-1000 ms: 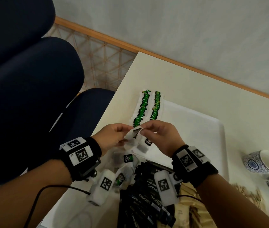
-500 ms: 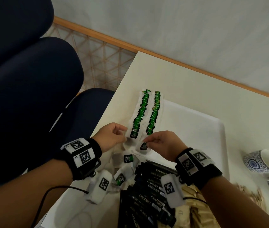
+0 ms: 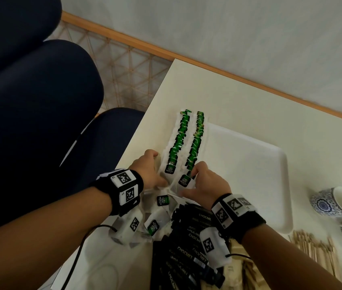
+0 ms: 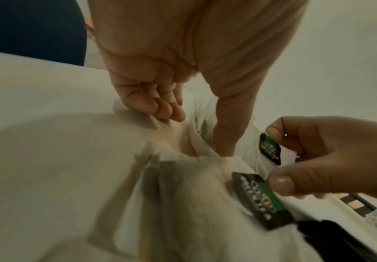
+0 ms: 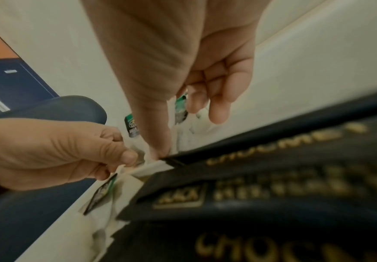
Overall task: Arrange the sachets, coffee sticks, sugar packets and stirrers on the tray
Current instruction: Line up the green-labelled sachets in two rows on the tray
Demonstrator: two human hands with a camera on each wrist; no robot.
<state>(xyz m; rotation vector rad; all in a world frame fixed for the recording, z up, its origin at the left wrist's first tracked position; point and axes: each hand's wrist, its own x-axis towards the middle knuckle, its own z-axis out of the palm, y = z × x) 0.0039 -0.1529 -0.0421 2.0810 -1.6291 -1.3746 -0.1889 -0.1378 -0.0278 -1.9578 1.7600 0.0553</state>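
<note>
We set a tea sachet point(image 3: 184, 181) at the near end of the right row on the tray point(image 3: 249, 164)

Our right hand point(image 3: 205, 183) pinches that sachet between thumb and fingers point(image 5: 218, 109), low at the tray's near left corner, just beside the last sachet of the left row point(image 3: 177, 143). Our left hand point(image 3: 149, 172) rests at the tray's left edge, thumb pressed down on the white paper by the left row, its other fingers point(image 4: 160, 106) loosely curled and holding nothing. Both green rows run along the tray's left edge toward the far side of the worktop point(image 3: 239, 97). Loose sachets point(image 3: 162, 200) lie near the worktop's near edge, with black coffee sticks point(image 3: 189, 248) piled beside them. Stirrers point(image 3: 312, 248) and two cups point(image 3: 331, 203) sit by the right edge
</note>
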